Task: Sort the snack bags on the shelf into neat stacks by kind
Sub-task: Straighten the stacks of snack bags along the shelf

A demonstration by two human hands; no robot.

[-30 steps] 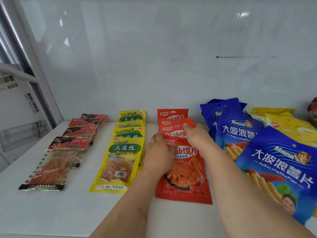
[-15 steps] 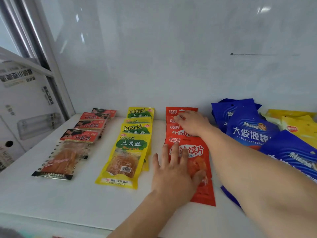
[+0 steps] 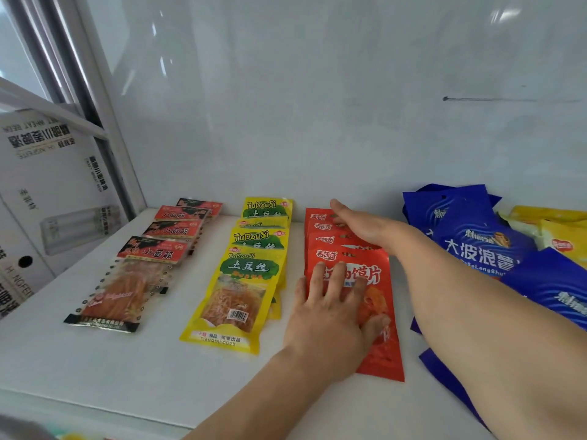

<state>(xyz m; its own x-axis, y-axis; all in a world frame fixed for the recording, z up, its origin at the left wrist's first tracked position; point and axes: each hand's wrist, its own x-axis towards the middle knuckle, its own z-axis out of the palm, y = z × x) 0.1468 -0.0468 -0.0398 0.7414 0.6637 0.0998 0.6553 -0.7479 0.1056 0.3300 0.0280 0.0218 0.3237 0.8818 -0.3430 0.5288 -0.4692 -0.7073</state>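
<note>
Since half a sec ago your right hand [image 3: 365, 225] has slid further back along the red bags [image 3: 378, 300], fingers now near the rear one by the wall, while your left hand [image 3: 330, 315] barely shifted. Head view, only one: left palm lies flat on the front red bag, fingers spread, pressing, not gripping; right hand also open, flat on the back bags, nothing grasped. Red row sits mid-shelf [image 3: 95, 360], btw the yellow bags [image 3: 241, 290] and the blue bags [image 3: 476, 246], which are heaped, unsorted. Dark-red packs [image 3: 127, 281] at left look done. Bags prob light, thin, slick foil, so they'll slide; square them by pushing edges, lift by the top seal.
</note>
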